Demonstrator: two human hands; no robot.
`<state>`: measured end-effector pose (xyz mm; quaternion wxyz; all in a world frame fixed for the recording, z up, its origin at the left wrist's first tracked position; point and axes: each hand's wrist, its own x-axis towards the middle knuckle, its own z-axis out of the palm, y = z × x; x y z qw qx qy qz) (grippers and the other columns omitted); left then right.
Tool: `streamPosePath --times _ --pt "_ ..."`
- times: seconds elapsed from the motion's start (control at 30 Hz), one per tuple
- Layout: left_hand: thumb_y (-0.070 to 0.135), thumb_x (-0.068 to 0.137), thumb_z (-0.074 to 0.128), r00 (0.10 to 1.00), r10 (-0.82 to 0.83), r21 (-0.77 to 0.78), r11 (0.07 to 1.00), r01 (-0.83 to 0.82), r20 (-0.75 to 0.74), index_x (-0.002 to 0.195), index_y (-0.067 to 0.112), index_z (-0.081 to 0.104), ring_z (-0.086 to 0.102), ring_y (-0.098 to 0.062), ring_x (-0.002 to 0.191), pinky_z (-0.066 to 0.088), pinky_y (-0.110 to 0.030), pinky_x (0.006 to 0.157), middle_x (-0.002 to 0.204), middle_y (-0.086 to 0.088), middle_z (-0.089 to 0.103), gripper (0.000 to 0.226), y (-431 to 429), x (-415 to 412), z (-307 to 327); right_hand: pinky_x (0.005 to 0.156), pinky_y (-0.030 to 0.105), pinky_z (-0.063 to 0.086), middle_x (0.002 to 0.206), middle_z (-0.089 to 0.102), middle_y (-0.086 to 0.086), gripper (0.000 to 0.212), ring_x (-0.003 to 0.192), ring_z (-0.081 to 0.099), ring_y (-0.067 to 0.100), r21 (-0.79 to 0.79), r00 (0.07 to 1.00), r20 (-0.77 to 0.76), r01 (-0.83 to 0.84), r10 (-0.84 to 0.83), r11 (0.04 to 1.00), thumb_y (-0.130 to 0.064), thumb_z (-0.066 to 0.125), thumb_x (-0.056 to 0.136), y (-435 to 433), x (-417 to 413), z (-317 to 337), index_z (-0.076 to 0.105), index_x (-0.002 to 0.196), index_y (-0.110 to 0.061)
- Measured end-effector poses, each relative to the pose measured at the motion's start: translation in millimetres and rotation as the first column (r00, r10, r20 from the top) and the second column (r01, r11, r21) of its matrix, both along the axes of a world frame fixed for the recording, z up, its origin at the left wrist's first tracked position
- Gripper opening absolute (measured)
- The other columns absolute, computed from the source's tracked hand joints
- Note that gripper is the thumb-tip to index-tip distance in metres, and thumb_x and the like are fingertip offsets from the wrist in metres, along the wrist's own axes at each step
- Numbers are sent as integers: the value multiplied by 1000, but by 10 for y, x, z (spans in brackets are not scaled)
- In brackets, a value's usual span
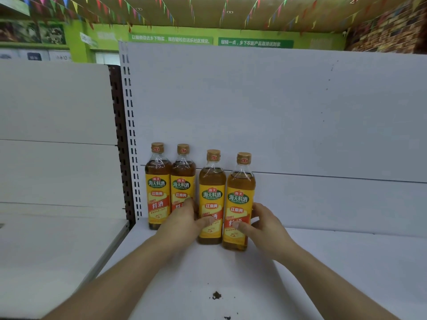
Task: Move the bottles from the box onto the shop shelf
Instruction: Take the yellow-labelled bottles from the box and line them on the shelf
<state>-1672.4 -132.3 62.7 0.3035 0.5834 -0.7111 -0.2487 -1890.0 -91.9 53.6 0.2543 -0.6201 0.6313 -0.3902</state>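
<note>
Your left hand [184, 220] curls around an amber glass bottle with yellow label and gold cap [212, 181]. Your right hand [265, 224] grips a twin bottle [240, 188] just beside it, at three o'clock. Both stand upright on the white metal shelf [323, 262]. Two more bottles [157, 185] stand at ten o'clock of them.
</note>
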Motion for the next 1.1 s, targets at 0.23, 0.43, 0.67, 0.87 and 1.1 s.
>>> streamPosePath --times 0.23,0.43,0.67,0.87,1.1 --pt "67 91 57 969 123 -169 982 -87 213 105 34 55 65 -9 90 59 -37 79 98 17 66 36 7 -31 11 68 19 55 123 59 -13 57 93 68 9 -21 999 6 46 -46 999 -44 72 93 -111 61 10 44 140 -31" --pt "66 95 52 929 184 -229 967 -112 322 90 31 50 62 -12 84 57 -37 76 88 13 62 35 -2 -60 77 77 31 61 122 59 -12 48 98 69 14 -10 993 56 106 -105 994 -43 74 92 -189 132 5 40 125 -32" --pt "63 98 48 908 209 -244 962 -124 362 86 30 54 62 -11 80 58 -37 76 84 12 62 36 -48 -78 84 89 37 61 125 63 -8 46 106 68 17 -13 985 128 117 -114 993 -36 72 95 -262 203 27 46 131 -27" --pt "66 98 48 904 209 -260 959 -115 373 81 30 53 61 -11 77 56 -34 71 81 12 61 40 -114 -81 85 88 31 57 125 63 -8 52 108 65 15 -43 977 137 171 -164 984 -35 70 96 -273 289 19 48 142 -23" --pt "64 98 47 912 180 -292 954 -70 368 86 29 58 62 -13 78 51 -31 66 81 11 62 39 -211 -52 32 93 34 57 126 64 -10 47 108 63 13 -55 963 111 255 -248 965 -37 66 99 -252 435 6 49 141 -25"
